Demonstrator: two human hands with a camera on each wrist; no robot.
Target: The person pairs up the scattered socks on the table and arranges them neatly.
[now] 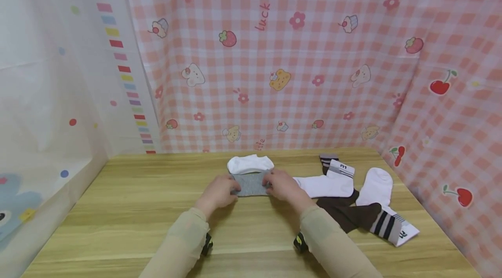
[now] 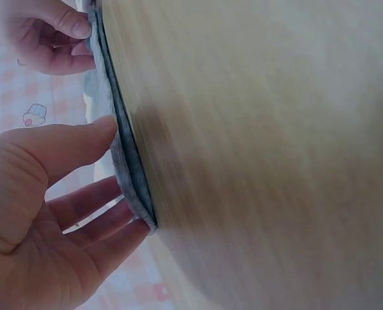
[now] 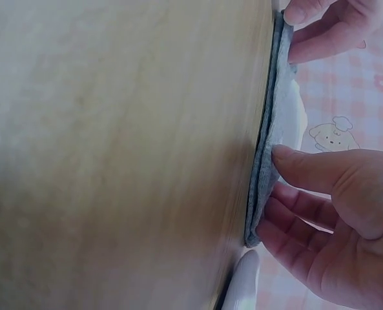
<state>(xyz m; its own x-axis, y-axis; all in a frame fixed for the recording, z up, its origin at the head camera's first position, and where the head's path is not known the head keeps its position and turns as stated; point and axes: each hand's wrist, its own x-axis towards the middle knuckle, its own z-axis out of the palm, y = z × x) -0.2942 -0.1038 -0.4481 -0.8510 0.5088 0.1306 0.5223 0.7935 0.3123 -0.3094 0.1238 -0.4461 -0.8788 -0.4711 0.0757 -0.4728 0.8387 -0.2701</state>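
Observation:
A folded grey sock (image 1: 250, 184) lies flat on the wooden table, its stacked layers seen edge-on in both wrist views. My left hand (image 1: 220, 191) holds its left end, the thumb on the upper layer and the fingertips at the corner. At the opposite end, my right hand (image 1: 283, 185) holds the sock in the same way, thumb and fingers bent over its edge. Directly behind the grey sock is a folded white sock (image 1: 249, 164). Parts of the grey sock's ends are hidden under the fingers in the head view.
Right of my right hand lies a loose group of socks: a white sock (image 1: 323, 185), another white sock (image 1: 375, 186) and dark brown striped socks (image 1: 353, 215). The wooden table (image 1: 149, 208) ends at a pink checked curtain (image 1: 251, 60) behind.

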